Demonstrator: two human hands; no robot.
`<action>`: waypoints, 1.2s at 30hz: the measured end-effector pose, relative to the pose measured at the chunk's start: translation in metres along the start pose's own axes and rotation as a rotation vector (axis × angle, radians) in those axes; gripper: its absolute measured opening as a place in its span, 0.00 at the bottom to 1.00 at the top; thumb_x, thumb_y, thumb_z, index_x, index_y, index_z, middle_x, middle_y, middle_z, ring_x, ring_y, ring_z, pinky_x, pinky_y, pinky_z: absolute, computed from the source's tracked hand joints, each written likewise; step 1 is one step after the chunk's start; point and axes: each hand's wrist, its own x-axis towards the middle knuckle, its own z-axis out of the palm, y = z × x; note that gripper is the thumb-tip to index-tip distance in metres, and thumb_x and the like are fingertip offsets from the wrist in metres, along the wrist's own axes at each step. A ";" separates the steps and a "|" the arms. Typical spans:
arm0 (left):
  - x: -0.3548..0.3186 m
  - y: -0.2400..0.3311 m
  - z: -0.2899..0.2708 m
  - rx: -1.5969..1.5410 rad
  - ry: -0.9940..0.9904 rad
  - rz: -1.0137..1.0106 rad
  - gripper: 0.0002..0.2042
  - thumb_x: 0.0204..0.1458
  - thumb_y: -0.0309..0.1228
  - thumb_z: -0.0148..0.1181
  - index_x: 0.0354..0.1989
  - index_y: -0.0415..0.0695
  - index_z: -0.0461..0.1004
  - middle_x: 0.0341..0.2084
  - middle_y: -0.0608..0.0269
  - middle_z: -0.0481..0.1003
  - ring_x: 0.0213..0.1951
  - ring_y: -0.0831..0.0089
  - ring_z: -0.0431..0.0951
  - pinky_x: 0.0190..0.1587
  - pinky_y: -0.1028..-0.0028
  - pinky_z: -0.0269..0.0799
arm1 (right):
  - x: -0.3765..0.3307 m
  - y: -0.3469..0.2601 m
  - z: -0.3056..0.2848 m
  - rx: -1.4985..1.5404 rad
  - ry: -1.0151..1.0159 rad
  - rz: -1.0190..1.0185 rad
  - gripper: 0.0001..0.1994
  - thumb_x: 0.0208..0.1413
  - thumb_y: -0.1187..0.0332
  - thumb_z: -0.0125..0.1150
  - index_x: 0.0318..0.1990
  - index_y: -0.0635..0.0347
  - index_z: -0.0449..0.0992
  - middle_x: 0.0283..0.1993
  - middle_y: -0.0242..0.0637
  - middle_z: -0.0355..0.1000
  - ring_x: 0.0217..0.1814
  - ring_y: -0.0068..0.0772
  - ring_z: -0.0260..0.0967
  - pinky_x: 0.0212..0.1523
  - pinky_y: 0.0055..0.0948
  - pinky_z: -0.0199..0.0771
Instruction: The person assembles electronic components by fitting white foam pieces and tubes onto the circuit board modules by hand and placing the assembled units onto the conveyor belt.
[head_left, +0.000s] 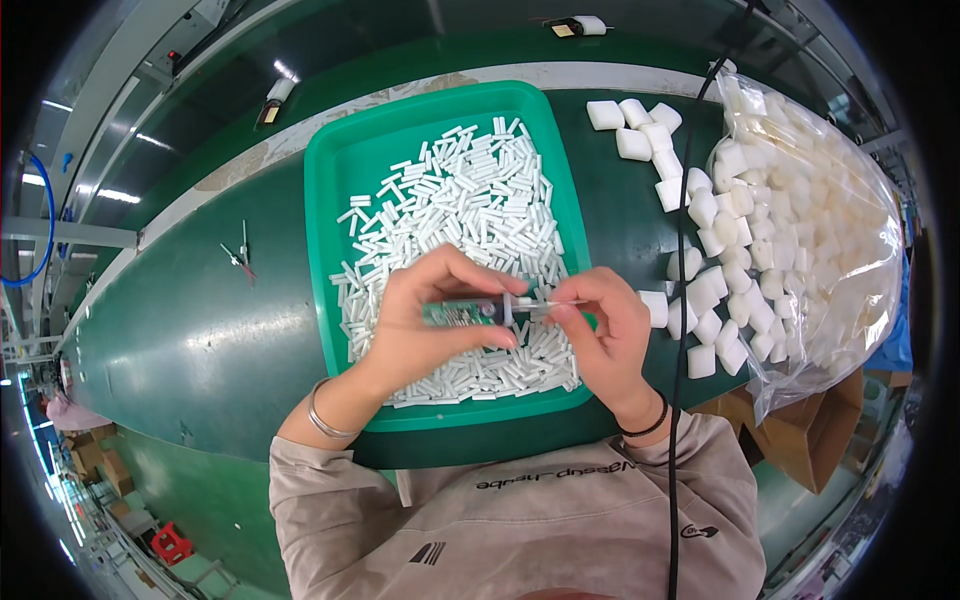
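My left hand [410, 305] is closed round a small device with a green circuit board [460, 312] and a pale collar at its right end. At that end, my right hand [608, 325] pinches a thin, pale, stick-like piece [545, 304] lined up with the device. Whether this piece is inserted or only touching, I cannot tell. Both hands are above a green tray [318, 240] that holds many short white tubes [470, 175], some of them hidden by my hands and forearms.
White, thick cottony plugs [705, 290] spill from a clear plastic bag [850, 220] on the right. A black cable [681, 330] hangs across the view. Similar devices [275, 100] lie beyond the table's pale edge strip. Thin wired parts [240, 258] rest left of the tray; a cardboard box [825, 435] stands lower right.
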 end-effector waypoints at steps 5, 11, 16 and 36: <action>-0.002 0.006 0.002 0.071 -0.066 -0.051 0.16 0.31 0.22 0.69 0.29 0.39 0.70 0.32 0.57 0.75 0.37 0.72 0.75 0.41 0.76 0.71 | 0.008 -0.002 -0.005 -0.292 -0.085 -0.383 0.09 0.35 0.80 0.63 0.28 0.63 0.73 0.25 0.36 0.68 0.25 0.30 0.66 0.25 0.21 0.66; -0.004 -0.001 -0.001 0.016 -0.077 -0.186 0.15 0.32 0.21 0.68 0.31 0.37 0.71 0.30 0.59 0.75 0.32 0.79 0.74 0.36 0.79 0.71 | 0.005 -0.003 -0.005 -0.452 -0.102 -0.596 0.12 0.31 0.75 0.67 0.28 0.62 0.74 0.24 0.34 0.68 0.22 0.31 0.65 0.21 0.23 0.66; 0.000 0.000 0.005 -0.081 -0.097 -0.180 0.14 0.33 0.20 0.67 0.31 0.38 0.71 0.30 0.60 0.75 0.33 0.79 0.74 0.35 0.80 0.70 | 0.009 -0.009 -0.017 -0.539 -0.097 -0.657 0.14 0.31 0.71 0.68 0.29 0.62 0.75 0.25 0.34 0.69 0.24 0.32 0.66 0.24 0.24 0.68; -0.001 0.002 -0.002 0.007 0.082 -0.091 0.16 0.32 0.17 0.65 0.32 0.40 0.69 0.34 0.60 0.73 0.40 0.74 0.72 0.44 0.76 0.67 | 0.036 -0.041 -0.045 -0.562 0.098 0.077 0.15 0.41 0.77 0.58 0.41 0.59 0.70 0.36 0.39 0.66 0.35 0.35 0.68 0.30 0.25 0.71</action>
